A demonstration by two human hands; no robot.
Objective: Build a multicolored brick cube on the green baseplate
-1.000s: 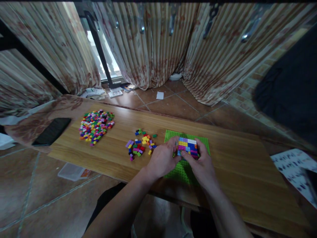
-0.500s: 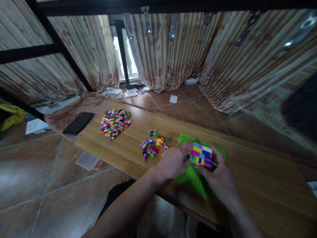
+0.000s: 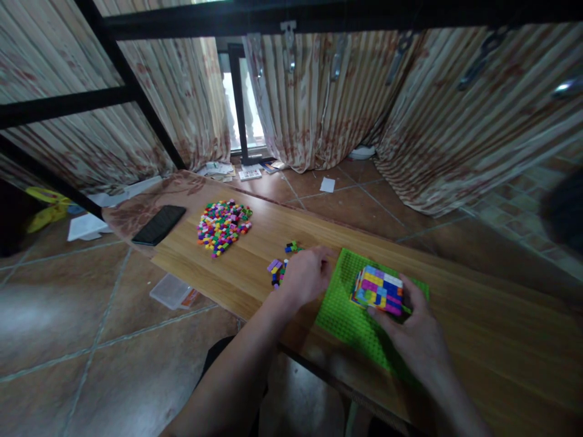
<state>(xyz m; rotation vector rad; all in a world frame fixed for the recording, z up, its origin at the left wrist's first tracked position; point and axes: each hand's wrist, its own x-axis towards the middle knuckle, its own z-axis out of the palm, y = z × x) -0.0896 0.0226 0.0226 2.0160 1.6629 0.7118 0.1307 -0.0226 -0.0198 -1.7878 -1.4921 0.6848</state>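
My right hand grips a block of stacked toy bricks, thumb at its near side and fingers at the far right side. The block's top is a patchwork of blue, purple, yellow, white and pink bricks. It is above or on a green studded baseplate; contact with the plate cannot be made out. My left hand is left of the baseplate, over a small group of loose bricks, hiding most of them. Its fingers are loosely bent and partly apart, with nothing visible in them.
A larger pile of mixed bricks lies farther left on the wooden table. Beyond it is a flat black object. A clear plastic box sits on the tiled floor, and striped curtains hang behind.
My left hand has let go of the brick block and moved left over the loose bricks. My right hand still holds the block. The camera view has shifted slightly.
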